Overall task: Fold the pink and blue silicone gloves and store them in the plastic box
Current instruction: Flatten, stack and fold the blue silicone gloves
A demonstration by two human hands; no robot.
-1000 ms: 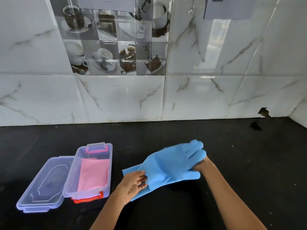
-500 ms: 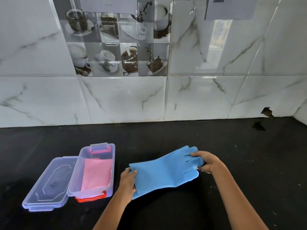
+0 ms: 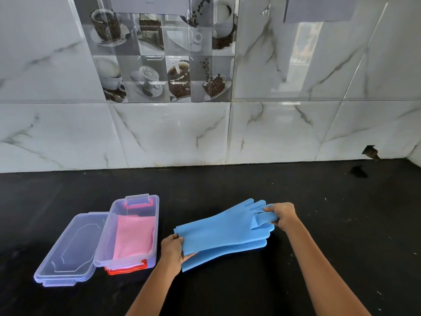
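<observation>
Two blue silicone gloves (image 3: 218, 231) lie stacked and stretched out just above the black counter, cuffs to the left and fingers to the right. My left hand (image 3: 173, 249) grips the cuff end. My right hand (image 3: 282, 216) pinches the fingertips, which curl back slightly. The folded pink gloves (image 3: 133, 236) lie inside the clear plastic box (image 3: 107, 258) with red latches, left of my left hand.
The box's clear lid (image 3: 68, 252) lies open side up against the box's left side. A marble-tiled wall (image 3: 227, 133) rises behind the black counter (image 3: 319, 224). A small chip in the tile (image 3: 370, 152) shows at the far right.
The blue gloves went from bunched and raised to stretched flat between both hands. My right hand moved from under the fingers to pinching their tips; my left hand shifted to the cuff edge.
</observation>
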